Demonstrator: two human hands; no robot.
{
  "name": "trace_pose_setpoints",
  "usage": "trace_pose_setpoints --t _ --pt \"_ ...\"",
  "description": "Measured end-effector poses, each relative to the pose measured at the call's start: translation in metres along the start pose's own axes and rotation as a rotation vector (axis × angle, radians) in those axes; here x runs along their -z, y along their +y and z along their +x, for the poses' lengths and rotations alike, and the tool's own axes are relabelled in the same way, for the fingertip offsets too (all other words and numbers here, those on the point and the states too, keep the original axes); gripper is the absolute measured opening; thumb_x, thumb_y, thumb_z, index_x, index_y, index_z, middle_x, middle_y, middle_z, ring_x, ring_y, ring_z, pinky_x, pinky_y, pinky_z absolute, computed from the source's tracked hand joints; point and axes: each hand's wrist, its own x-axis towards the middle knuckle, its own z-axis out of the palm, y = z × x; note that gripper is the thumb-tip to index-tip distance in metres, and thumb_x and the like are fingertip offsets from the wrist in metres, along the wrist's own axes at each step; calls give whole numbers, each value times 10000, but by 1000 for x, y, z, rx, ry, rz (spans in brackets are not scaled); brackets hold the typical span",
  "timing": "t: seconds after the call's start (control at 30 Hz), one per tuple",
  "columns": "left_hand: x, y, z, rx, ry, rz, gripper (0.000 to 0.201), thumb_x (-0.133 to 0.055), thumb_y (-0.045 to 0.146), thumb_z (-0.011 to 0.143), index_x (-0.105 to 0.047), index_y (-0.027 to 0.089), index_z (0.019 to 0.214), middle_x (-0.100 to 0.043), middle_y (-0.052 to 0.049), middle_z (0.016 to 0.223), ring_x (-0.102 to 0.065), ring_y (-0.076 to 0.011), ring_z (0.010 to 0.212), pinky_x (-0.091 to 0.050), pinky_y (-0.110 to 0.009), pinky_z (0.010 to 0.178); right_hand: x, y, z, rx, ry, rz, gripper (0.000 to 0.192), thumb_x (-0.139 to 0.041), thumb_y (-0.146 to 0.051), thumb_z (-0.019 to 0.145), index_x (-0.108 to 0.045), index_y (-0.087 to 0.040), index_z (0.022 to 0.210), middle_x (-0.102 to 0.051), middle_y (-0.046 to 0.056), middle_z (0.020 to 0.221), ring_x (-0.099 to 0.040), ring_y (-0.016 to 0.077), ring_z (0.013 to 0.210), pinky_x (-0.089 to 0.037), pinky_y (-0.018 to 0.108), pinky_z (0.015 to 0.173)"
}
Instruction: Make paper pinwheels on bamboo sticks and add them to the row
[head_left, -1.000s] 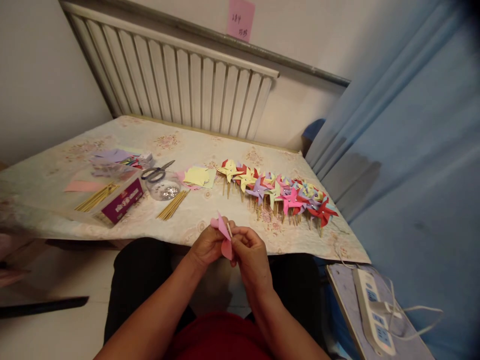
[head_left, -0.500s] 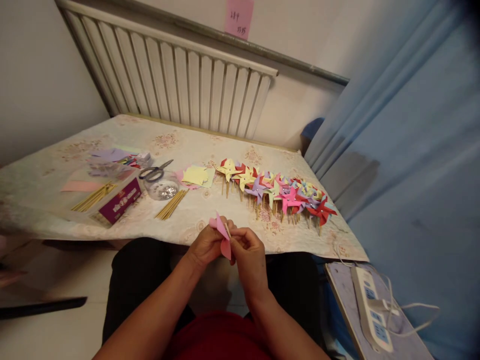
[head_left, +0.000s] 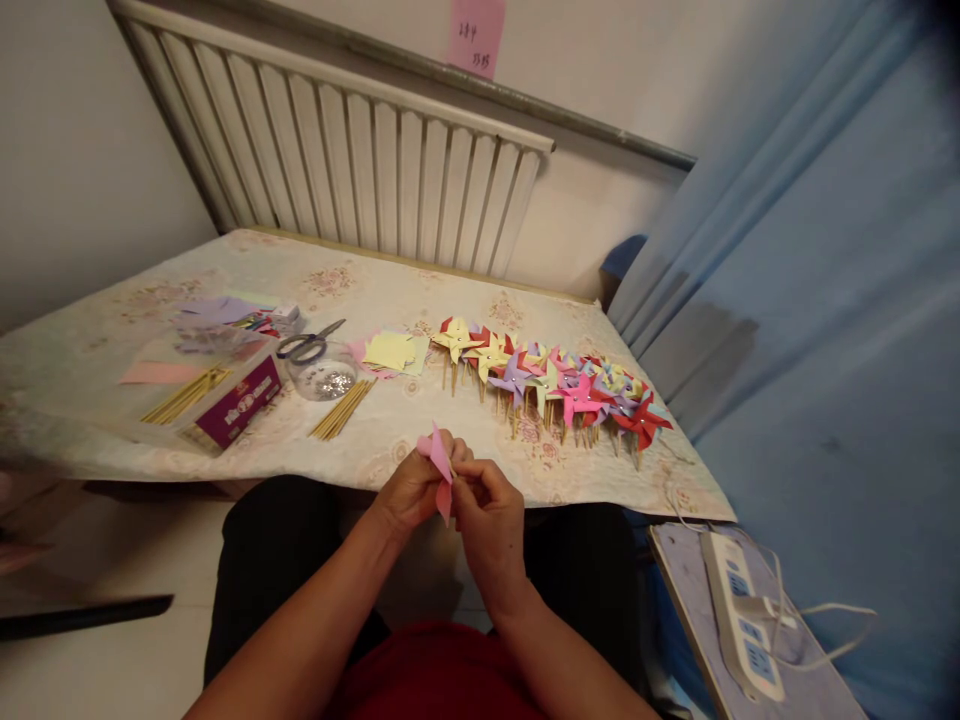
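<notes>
A pink paper pinwheel (head_left: 439,456), its blades folded, is held edge-on over the front edge of the table. My left hand (head_left: 412,488) grips it from the left, fingers curled behind the paper. Thumb and fingers of my right hand (head_left: 491,505) are closed at its right side, pinching close to the middle. Whatever small part lies between those fingertips is mostly hidden. Beyond my hands lie a bundle of thin wooden sticks (head_left: 343,410) and a clear bowl (head_left: 324,378) of small shiny pieces, with scissors (head_left: 311,343) across its rim.
Finished pinwheels on sticks (head_left: 555,385) stand in rows at the right. Yellow paper squares (head_left: 391,350) lie mid-table. A clear box with a purple label (head_left: 244,400) holds more sticks at the left. A power strip (head_left: 742,615) lies on a low surface by the blue curtain (head_left: 817,350).
The pinwheel has turned slightly, and its lower blade has swung a little left. My right hand has shifted slightly left with it. The things on the table stay put.
</notes>
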Motion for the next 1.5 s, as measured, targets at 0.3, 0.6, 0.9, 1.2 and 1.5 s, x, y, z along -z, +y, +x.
trace_pose_setpoints --t 0.3,0.6,0.9,1.2,1.5 --pt "3 2 -3 20 -16 21 226 -781 103 656 -564 160 681 -517 22 689 -538 -94 641 -457 -221 624 2 1 2 -38 -37 1 101 -608 -274 796 -672 -207 838 -569 -39 594 -504 114 509 -400 219 473" --pt "4 4 -2 25 12 105 239 -787 163 675 -549 146 685 -534 10 724 -535 -93 647 -454 -222 628 2 6 10 -213 -36 158 120 -651 -295 719 -566 -211 732 -560 -55 553 -484 113 450 -391 224 423" --pt "8 0 2 7 120 173 266 -788 222 679 -537 149 730 -555 8 684 -536 -106 584 -430 -228 558 9 17 16 -292 -31 198 196 -690 -335 683 -559 -200 740 -576 -57 538 -528 114 444 -438 223 446" --pt "6 8 17 -203 408 221 225 -791 216 646 -671 158 827 -649 -19 731 -584 -143 693 -456 -251 673 25 63 16 -328 -51 120 189 -642 -330 673 -595 -175 770 -570 -44 567 -534 113 445 -415 224 447" --pt "14 10 21 -313 565 251 260 -814 209 582 -676 145 793 -667 -16 697 -605 -156 708 -430 -254 664 36 101 4 -369 -75 20 224 -660 -385 664 -619 -172 720 -581 -20 583 -525 125 463 -421 242 460"
